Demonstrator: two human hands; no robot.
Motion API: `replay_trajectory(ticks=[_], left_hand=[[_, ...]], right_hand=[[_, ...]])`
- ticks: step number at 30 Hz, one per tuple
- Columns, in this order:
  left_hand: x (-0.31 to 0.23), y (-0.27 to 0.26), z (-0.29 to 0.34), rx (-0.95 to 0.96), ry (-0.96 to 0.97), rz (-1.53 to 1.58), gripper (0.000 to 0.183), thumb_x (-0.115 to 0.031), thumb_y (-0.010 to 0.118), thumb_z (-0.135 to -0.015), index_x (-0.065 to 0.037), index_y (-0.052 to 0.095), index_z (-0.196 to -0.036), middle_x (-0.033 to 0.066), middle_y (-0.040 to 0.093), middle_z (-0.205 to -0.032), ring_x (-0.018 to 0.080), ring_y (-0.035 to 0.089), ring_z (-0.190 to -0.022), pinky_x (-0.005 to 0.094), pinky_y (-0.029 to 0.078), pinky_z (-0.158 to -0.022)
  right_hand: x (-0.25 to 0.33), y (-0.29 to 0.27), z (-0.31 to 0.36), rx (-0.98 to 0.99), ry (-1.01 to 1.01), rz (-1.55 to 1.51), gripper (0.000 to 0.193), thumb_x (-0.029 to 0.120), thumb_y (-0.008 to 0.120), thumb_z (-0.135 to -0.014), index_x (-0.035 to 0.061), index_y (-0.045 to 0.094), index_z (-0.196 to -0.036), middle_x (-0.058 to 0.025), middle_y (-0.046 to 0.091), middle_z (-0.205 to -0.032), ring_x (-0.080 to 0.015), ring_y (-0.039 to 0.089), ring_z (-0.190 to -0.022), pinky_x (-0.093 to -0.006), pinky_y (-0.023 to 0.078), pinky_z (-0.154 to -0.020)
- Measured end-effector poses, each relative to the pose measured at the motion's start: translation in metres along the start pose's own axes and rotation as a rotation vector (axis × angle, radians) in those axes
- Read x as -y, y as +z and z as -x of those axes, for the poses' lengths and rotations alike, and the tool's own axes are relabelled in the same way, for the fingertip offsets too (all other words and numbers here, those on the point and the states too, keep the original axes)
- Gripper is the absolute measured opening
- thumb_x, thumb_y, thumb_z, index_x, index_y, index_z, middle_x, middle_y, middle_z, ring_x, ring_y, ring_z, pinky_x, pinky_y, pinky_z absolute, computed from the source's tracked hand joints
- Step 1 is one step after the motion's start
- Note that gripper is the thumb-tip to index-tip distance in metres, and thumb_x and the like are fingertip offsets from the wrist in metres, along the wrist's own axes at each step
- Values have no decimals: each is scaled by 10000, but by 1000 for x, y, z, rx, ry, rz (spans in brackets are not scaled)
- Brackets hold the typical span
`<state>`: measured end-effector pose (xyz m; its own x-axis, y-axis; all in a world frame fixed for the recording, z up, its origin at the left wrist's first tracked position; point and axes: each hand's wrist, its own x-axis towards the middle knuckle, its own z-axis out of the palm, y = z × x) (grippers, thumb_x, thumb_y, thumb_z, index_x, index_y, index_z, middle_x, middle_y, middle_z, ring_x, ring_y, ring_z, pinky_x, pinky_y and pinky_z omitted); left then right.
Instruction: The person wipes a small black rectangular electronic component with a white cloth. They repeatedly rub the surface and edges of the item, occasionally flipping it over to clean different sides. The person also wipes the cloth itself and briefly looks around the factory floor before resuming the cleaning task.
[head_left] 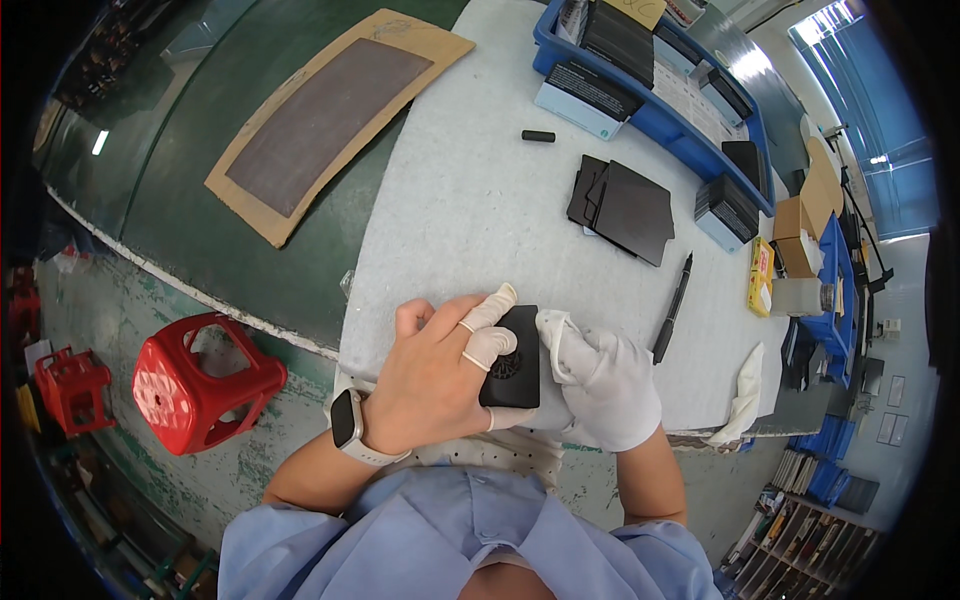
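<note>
My left hand, with pale rubber cots on several fingers and a watch at the wrist, grips a small black rectangular case. A round raised emblem shows on the case's upper face. Thumb and fingers of that hand close around its left side and near end. My right hand wears a white glove and is closed at the case's right edge. White folded fabric shows at its fingertips; I cannot tell whether this is a cloth or the glove itself.
A black pen, flat black pieces and a short black cylinder lie on the white-covered table. Beyond stands a blue bin with boxes. A brown board lies far left, a white glove right. A red stool stands left.
</note>
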<state>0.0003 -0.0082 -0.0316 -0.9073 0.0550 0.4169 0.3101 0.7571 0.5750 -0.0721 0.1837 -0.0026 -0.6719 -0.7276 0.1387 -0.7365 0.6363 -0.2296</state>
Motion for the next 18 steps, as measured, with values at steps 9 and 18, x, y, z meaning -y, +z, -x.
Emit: replay_trajectory(ticks=[9,18], left_hand=[[0,-1,-1,12,-5,4,672,-426,870,-510,-135,495,-986,125,562,-1304,256,555,-1057,393,298,-804],[-1,-1,-1,12,-9,6,673,-431,870,-513,-136,495,-988,125,560,-1307,256,551,-1064,396,302,-808]], right_hand=[[-3,5,5,-88,-23,-5,247,100,677,-701,128,651,-945,-68,590,-809,-277,602,-692,-392,482,-583],[-4,4,7,-69,5,-76,337,77,681,-691,149,669,-1020,-70,581,-798,-286,588,-675,-403,466,-604]])
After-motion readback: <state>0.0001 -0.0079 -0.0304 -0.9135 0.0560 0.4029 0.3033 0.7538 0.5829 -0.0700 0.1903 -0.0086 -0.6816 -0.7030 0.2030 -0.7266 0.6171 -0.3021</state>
